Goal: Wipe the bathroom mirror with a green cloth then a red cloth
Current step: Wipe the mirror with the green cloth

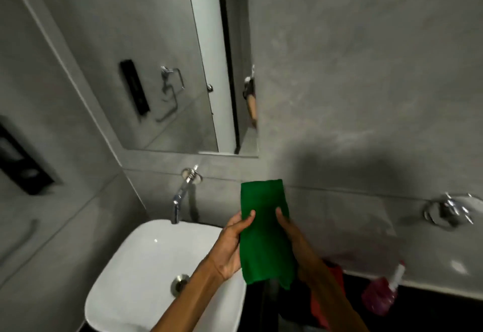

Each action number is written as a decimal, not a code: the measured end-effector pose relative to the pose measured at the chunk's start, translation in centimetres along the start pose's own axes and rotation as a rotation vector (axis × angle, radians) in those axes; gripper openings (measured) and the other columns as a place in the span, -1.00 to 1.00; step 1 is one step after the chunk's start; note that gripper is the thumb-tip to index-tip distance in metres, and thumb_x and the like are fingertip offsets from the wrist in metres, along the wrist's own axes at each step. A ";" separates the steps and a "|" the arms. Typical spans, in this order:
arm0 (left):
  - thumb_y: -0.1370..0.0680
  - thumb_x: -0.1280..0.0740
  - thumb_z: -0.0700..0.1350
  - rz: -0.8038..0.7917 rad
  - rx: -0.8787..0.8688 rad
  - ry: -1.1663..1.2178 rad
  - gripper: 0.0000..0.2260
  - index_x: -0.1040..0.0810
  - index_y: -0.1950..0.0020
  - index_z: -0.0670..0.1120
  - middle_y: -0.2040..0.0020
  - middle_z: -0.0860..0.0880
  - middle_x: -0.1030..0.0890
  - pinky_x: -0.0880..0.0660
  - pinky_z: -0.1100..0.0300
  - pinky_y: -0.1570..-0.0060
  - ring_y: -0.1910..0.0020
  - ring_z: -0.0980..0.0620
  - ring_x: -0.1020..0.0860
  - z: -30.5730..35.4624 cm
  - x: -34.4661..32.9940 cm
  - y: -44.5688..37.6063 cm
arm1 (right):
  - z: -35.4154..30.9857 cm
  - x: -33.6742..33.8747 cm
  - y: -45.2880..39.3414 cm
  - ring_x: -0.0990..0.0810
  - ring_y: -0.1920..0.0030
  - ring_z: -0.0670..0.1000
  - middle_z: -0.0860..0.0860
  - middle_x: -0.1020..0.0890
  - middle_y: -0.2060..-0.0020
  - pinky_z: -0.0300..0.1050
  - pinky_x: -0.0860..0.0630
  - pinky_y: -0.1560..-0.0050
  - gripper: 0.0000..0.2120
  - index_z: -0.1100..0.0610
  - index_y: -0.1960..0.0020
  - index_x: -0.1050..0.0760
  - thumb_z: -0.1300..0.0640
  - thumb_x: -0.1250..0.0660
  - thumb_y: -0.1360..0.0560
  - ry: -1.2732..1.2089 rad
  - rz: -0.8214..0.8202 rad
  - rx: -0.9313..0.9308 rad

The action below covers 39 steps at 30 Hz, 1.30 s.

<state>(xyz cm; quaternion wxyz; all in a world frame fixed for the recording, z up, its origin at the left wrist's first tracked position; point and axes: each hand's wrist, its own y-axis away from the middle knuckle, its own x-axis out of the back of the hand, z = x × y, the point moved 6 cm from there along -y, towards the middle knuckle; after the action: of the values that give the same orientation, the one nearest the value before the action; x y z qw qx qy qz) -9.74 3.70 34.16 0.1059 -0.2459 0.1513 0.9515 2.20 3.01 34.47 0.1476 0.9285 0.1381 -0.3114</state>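
Left hand [231, 244] and right hand [295, 242] each grip a long edge of the green cloth [265, 235], thumbs on its near face, holding it folded flat and upright above the right rim of the basin [146, 266]. The red cloth [328, 303] lies low, mostly hidden behind the right forearm, on the dark counter [431, 313] near a pink bottle [381, 295]. The mirror [167, 65] hangs up and to the left, above the tap [180, 198], well apart from the cloth. Step in hand, as judged — readying the pad: keep the fold smooth, pass it to one palm, press flat, wipe in overlapping strokes from the top down.
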 end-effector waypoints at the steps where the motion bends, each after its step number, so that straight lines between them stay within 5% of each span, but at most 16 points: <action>1: -0.63 -0.36 -0.15 0.025 -0.060 -0.064 -0.62 -0.56 -0.43 -0.22 -0.35 -0.29 -0.65 -0.65 -0.07 -0.23 -0.25 -0.22 -0.68 3.0 1.0 -0.1 | -1.1 -2.5 -1.3 -0.67 -0.27 0.26 0.27 -0.66 -0.29 0.21 -0.63 -0.26 -0.49 0.22 -0.34 -0.61 -0.12 -0.36 -0.57 0.032 0.037 0.061; 5: -0.64 -0.36 -0.11 0.177 -0.462 -0.460 -0.66 -0.57 -0.43 -0.01 -0.26 -0.03 -0.73 -0.69 0.11 -0.11 -0.24 -0.01 -0.70 14.8 4.5 -0.1 | -5.5 -10.2 -5.4 -0.73 -0.11 0.27 0.25 -0.74 -0.08 0.20 -0.62 -0.20 -0.62 0.24 -0.27 -0.60 0.00 -0.22 -0.66 0.185 0.274 0.347; 8: -0.67 -0.27 0.07 0.337 -0.774 -0.728 -0.51 -0.33 -0.61 0.09 -0.58 0.06 -0.42 -0.43 0.01 -0.49 -0.55 0.06 -0.43 21.9 8.5 0.1 | -10.6 -14.4 -7.4 -0.71 0.08 0.08 0.15 -0.71 0.01 -0.07 -0.66 0.06 -0.63 0.21 -0.34 -0.52 0.00 -0.15 -0.72 0.291 0.463 0.678; 12: -0.70 -0.12 0.04 0.607 -1.096 -1.100 -0.40 -0.05 -0.72 -0.01 -0.75 0.04 0.00 -0.03 -0.04 -0.67 -0.73 0.08 0.04 30.6 16.4 -0.7 | -17.4 -21.4 -9.1 -0.38 -0.57 0.06 0.06 -0.38 -0.58 0.13 -0.35 -0.57 -0.42 0.03 -0.67 -0.10 -0.14 -0.06 -0.72 0.568 0.580 1.171; 16: -0.71 -0.08 0.07 0.725 -1.222 -1.338 -0.35 0.11 -0.73 -0.07 -0.76 -0.04 0.12 0.06 -0.15 -0.69 -0.74 -0.01 0.13 37.9 22.9 -3.1 | -22.1 -27.0 -12.9 0.09 -0.71 0.12 0.10 0.11 -0.70 0.30 0.08 -0.68 -0.32 0.08 -0.69 0.20 -0.13 -0.02 -0.73 1.142 0.852 1.462; 22: -0.72 0.02 0.17 0.700 -1.278 -1.545 -0.32 0.18 -0.72 -0.14 -0.75 -0.10 0.17 0.11 -0.14 -0.69 -0.73 -0.10 0.13 44.5 25.7 -6.4 | -24.0 -29.5 -19.1 0.06 -0.68 0.30 0.29 0.01 -0.66 0.35 0.09 -0.65 -0.15 0.20 -0.69 0.14 -0.35 -0.02 -0.66 1.774 1.168 1.425; 25: -0.72 0.07 0.16 0.714 -1.336 -1.531 -0.33 0.26 -0.71 -0.10 -0.74 -0.08 0.23 0.14 -0.11 -0.69 -0.73 -0.09 0.18 45.8 25.2 -7.6 | -24.8 -30.1 -19.4 0.17 -0.69 0.21 0.24 0.05 -0.67 0.31 0.10 -0.66 -0.20 0.13 -0.69 0.23 -0.31 0.01 -0.69 1.760 1.247 1.455; 28: -0.72 0.11 0.15 0.746 -1.416 -1.509 -0.36 0.27 -0.70 -0.09 -0.74 -0.06 0.25 0.18 -0.06 -0.69 -0.73 -0.08 0.19 45.9 24.9 -8.3 | -27.4 -33.8 -19.5 0.06 -0.69 0.25 0.24 0.02 -0.68 0.32 0.03 -0.66 -0.28 0.13 -0.69 0.19 -0.24 0.06 -0.71 1.523 1.393 1.480; 30: -0.72 0.12 0.15 0.759 -1.452 -1.499 -0.36 0.27 -0.70 -0.08 -0.73 -0.04 0.26 0.20 -0.03 -0.69 -0.73 -0.07 0.19 46.1 24.9 -8.3 | -27.3 -37.9 -20.9 0.10 -0.68 0.22 0.19 0.12 -0.67 0.29 0.11 -0.64 -0.31 0.12 -0.69 0.12 -0.23 0.09 -0.71 1.613 1.255 1.564; 34: -0.72 0.10 0.13 0.761 -1.472 -1.516 -0.35 0.22 -0.71 -0.14 -0.74 -0.12 0.19 0.11 -0.14 -0.69 -0.73 -0.14 0.14 45.8 25.0 -8.4 | -17.6 -37.2 -25.3 0.13 -0.70 0.21 0.16 0.21 -0.67 0.31 0.13 -0.66 -0.31 0.10 -0.70 0.06 -0.18 -0.08 -0.71 2.288 0.595 1.644; 36: -0.72 0.11 0.13 0.770 -1.479 -1.511 -0.35 0.20 -0.71 -0.16 -0.74 -0.15 0.16 0.06 -0.21 -0.67 -0.73 -0.16 0.13 45.9 25.2 -8.7 | -16.4 -32.2 -24.3 0.17 -0.69 0.21 0.15 0.21 -0.68 0.32 0.09 -0.65 -0.27 0.07 -0.70 0.10 -0.17 -0.13 -0.68 2.277 0.742 1.571; 39: -0.72 0.11 0.13 0.765 -1.463 -1.527 -0.35 0.18 -0.70 -0.20 -0.74 -0.20 0.14 0.04 -0.25 -0.66 -0.73 -0.19 0.12 46.3 25.2 -8.9 | -22.6 -29.1 -20.4 0.20 -0.68 0.21 0.15 0.22 -0.68 0.32 0.11 -0.66 -0.28 0.09 -0.69 0.20 -0.19 -0.02 -0.70 1.766 1.260 1.438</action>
<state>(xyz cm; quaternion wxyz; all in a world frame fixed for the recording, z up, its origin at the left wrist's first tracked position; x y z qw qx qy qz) -49.01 30.90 58.04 -0.2977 0.4609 -0.4826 0.6827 -15.12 25.13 65.86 -0.4003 0.5938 -0.4657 0.5199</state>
